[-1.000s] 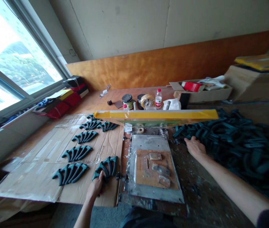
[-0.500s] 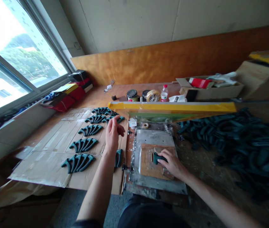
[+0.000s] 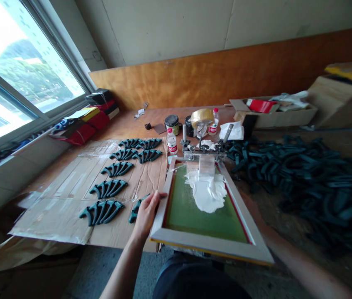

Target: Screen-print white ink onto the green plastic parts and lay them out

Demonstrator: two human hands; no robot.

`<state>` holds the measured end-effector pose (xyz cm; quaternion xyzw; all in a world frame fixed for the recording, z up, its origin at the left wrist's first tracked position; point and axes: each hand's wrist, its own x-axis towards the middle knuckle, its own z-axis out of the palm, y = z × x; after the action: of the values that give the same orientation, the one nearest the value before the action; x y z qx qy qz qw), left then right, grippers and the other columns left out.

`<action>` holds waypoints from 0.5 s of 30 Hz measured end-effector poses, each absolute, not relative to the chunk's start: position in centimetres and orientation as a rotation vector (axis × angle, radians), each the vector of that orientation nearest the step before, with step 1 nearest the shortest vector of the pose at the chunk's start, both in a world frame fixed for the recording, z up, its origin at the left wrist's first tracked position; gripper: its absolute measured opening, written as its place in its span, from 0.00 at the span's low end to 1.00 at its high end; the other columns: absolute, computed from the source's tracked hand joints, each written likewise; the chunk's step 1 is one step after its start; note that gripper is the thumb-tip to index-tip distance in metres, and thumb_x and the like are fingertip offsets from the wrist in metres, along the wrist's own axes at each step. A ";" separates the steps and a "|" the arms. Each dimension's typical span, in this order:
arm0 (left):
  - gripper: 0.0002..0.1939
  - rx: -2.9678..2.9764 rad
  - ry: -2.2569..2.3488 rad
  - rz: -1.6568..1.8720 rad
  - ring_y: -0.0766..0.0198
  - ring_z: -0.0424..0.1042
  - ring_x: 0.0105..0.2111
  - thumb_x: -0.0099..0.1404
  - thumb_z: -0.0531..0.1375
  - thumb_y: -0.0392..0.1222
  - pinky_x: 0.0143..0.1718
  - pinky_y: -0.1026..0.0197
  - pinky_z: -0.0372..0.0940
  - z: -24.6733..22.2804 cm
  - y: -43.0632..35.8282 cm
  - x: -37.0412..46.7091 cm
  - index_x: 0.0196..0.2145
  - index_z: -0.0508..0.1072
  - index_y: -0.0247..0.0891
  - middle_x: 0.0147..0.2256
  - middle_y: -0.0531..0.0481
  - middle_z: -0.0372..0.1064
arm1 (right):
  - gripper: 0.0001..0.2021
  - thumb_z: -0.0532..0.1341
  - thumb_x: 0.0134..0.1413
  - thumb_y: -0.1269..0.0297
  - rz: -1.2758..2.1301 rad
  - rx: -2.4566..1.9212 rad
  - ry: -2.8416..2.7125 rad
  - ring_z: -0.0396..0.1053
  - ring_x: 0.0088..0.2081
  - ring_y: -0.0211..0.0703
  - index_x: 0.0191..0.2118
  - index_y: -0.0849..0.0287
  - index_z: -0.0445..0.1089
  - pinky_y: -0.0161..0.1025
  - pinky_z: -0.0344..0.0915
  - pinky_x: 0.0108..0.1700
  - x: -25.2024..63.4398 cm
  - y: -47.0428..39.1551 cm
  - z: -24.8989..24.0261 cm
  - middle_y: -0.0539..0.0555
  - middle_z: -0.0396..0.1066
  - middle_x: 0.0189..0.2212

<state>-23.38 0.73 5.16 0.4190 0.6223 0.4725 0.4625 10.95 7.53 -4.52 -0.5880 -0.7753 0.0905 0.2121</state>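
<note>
A screen printing frame with a pale border and green mesh lies lowered in front of me. White paste is spread on the upper mesh, under a squeegee blade. My left hand is closed on the left rail, thumb on top. Low beyond the right rail is my right hand, blurred, its fingers hidden by the frame. Beside my left hand lie dark green curved parts, partly covered by it. The board under the screen is hidden.
Several fanned groups of dark green curved parts lie on cardboard at left. A big heap of such parts fills the right. Behind the screen stand a metal clamp, bottles, jars and an open box.
The screen has swung down from its raised position over the board. My left hand has moved down onto its left rail. My right hand has moved right, away from the green part it held.
</note>
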 end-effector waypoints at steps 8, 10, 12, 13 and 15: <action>0.32 1.111 1.708 0.851 0.62 0.72 0.30 0.62 0.58 0.53 0.31 0.63 0.65 -5.3 -0.4 -23.7 0.62 0.61 0.42 0.30 0.52 0.73 | 0.20 0.65 0.50 0.64 0.054 -1.331 -2.318 0.65 0.49 0.53 0.50 0.61 0.66 0.45 0.64 0.49 5.7 13.6 2.2 0.61 0.68 0.46; 0.31 1.134 1.718 0.821 0.61 0.73 0.31 0.63 0.57 0.53 0.32 0.63 0.66 -5.9 -0.3 -23.8 0.61 0.62 0.42 0.31 0.51 0.74 | 0.10 0.64 0.51 0.70 0.100 -1.360 -2.498 0.67 0.42 0.49 0.41 0.59 0.68 0.41 0.65 0.43 3.7 13.0 2.0 0.57 0.70 0.37; 0.30 1.144 1.717 0.802 0.60 0.73 0.32 0.63 0.56 0.53 0.33 0.62 0.66 -6.1 -0.3 -24.0 0.61 0.62 0.41 0.32 0.50 0.75 | 0.05 0.60 0.52 0.75 0.133 -1.316 -2.616 0.67 0.38 0.46 0.34 0.58 0.68 0.38 0.64 0.40 3.2 11.2 1.1 0.54 0.70 0.32; 0.30 1.148 1.718 0.797 0.60 0.73 0.32 0.64 0.56 0.54 0.33 0.62 0.66 -6.2 -0.3 -24.1 0.60 0.63 0.41 0.33 0.50 0.75 | 0.06 0.58 0.52 0.77 0.135 -1.240 -2.658 0.66 0.38 0.45 0.32 0.58 0.67 0.38 0.63 0.40 3.5 10.1 0.6 0.54 0.70 0.31; 0.29 1.154 1.723 0.795 0.60 0.73 0.33 0.64 0.56 0.54 0.33 0.62 0.66 -6.5 -0.3 -24.2 0.60 0.63 0.41 0.33 0.50 0.75 | 0.09 0.55 0.52 0.79 0.142 -0.995 -2.733 0.66 0.38 0.45 0.32 0.59 0.68 0.39 0.63 0.40 4.6 8.0 0.0 0.55 0.70 0.31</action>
<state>-24.22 -0.32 -6.46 0.4655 0.6949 0.3208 0.4444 4.55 8.02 -0.01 -0.3393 -0.9324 0.0485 0.1147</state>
